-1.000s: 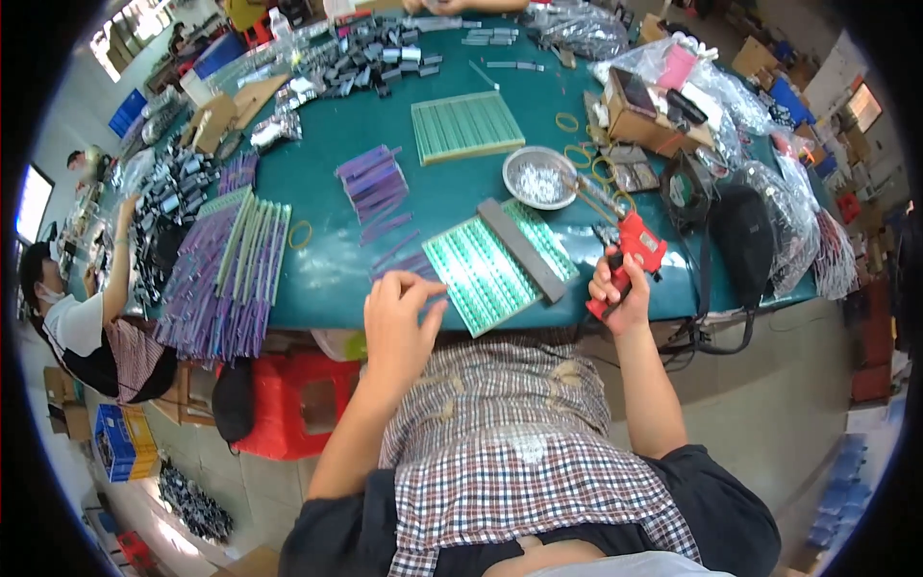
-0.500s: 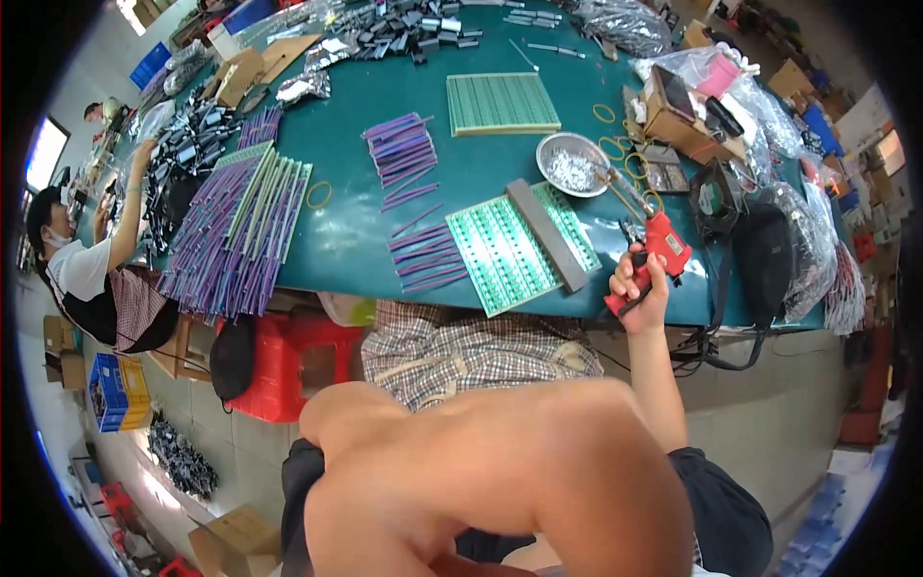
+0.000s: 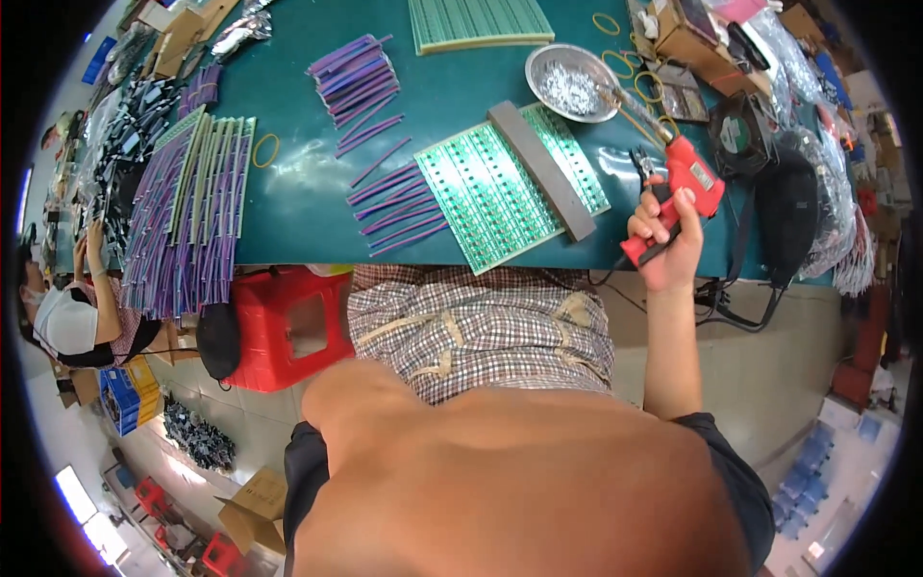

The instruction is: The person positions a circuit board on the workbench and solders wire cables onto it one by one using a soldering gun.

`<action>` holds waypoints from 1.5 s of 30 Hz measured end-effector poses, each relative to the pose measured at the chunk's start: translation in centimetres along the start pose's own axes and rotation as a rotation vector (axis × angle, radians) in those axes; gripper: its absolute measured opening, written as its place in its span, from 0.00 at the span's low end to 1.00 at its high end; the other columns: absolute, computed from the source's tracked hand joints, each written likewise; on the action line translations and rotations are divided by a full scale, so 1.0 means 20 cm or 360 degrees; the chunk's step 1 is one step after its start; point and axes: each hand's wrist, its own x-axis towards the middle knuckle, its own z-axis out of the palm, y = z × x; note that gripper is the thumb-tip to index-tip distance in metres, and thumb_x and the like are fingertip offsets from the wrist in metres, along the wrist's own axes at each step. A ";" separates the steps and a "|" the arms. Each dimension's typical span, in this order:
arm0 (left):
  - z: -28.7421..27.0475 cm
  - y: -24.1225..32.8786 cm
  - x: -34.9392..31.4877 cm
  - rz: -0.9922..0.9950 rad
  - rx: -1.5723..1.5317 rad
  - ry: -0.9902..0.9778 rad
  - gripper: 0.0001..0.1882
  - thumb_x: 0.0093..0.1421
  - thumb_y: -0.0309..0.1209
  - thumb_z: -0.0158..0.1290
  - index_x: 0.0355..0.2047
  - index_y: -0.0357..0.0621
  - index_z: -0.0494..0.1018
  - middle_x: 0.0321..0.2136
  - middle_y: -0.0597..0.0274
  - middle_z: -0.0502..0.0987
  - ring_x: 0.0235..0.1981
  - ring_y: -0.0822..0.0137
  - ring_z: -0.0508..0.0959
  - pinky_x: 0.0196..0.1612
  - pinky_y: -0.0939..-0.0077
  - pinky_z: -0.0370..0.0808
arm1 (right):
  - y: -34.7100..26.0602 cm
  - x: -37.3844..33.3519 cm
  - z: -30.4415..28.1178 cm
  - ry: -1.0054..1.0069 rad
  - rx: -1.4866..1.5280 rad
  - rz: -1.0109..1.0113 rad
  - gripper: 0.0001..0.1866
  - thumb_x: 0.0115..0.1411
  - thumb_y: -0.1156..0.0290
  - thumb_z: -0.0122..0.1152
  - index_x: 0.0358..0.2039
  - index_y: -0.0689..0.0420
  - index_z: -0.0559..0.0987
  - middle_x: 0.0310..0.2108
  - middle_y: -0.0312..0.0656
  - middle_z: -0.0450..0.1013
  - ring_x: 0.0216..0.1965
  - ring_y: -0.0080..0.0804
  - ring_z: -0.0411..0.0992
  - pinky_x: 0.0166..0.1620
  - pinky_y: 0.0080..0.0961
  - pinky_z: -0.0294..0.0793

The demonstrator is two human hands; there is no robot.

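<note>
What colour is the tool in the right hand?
The tool is red and black; head view.

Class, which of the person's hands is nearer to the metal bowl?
Right. The right hand grips the red tool, below and to the right of the metal bowl. The left arm crosses the bottom of the picture, farther from the bowl; its hand cannot be made out.

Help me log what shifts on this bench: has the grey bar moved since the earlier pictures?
No. Against the metal bowl, the grey bar lies where it did, slanting across the green circuit board; only the view has shifted.
</note>
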 end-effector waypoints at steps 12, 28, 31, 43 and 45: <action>0.17 -0.18 -0.12 -0.0255 -0.0218 -0.0002 0.14 0.54 0.15 0.62 0.37 0.48 0.82 0.34 0.57 0.75 0.32 0.67 0.74 0.32 0.73 0.71 | -0.32 0.08 0.24 0.0295 -0.0722 0.0146 0.30 0.74 0.54 0.44 0.58 0.72 0.71 0.29 0.46 0.75 0.13 0.16 0.60 0.23 0.18 0.69; 0.18 -0.32 -0.11 -0.0416 -0.0444 -0.0025 0.15 0.54 0.14 0.62 0.37 0.49 0.81 0.32 0.57 0.75 0.29 0.69 0.72 0.29 0.74 0.69 | -0.45 0.28 0.22 0.0236 -0.0839 0.0337 0.28 0.72 0.56 0.48 0.52 0.73 0.74 0.26 0.45 0.76 0.12 0.14 0.60 0.19 0.16 0.67; 0.19 -0.29 -0.15 -0.0422 -0.0462 -0.0011 0.15 0.54 0.14 0.62 0.37 0.50 0.81 0.32 0.57 0.75 0.28 0.69 0.72 0.29 0.74 0.69 | -0.47 0.28 0.23 0.0249 -0.0893 0.0318 0.27 0.73 0.56 0.47 0.52 0.72 0.74 0.25 0.43 0.75 0.12 0.13 0.60 0.18 0.15 0.67; 0.19 -0.33 -0.13 -0.0418 -0.0553 -0.0015 0.16 0.53 0.14 0.61 0.37 0.51 0.80 0.30 0.58 0.75 0.26 0.70 0.71 0.26 0.75 0.68 | -0.51 0.28 0.30 0.0427 -0.1048 0.0257 0.29 0.75 0.56 0.46 0.57 0.75 0.70 0.24 0.38 0.70 0.11 0.11 0.54 0.18 0.14 0.61; 0.19 -0.33 -0.13 -0.0413 -0.0569 -0.0019 0.16 0.53 0.14 0.61 0.37 0.51 0.80 0.30 0.58 0.75 0.26 0.70 0.71 0.26 0.76 0.68 | -0.53 0.28 0.30 0.0453 -0.1089 0.0238 0.29 0.75 0.56 0.46 0.58 0.75 0.70 0.24 0.38 0.70 0.11 0.11 0.55 0.18 0.15 0.61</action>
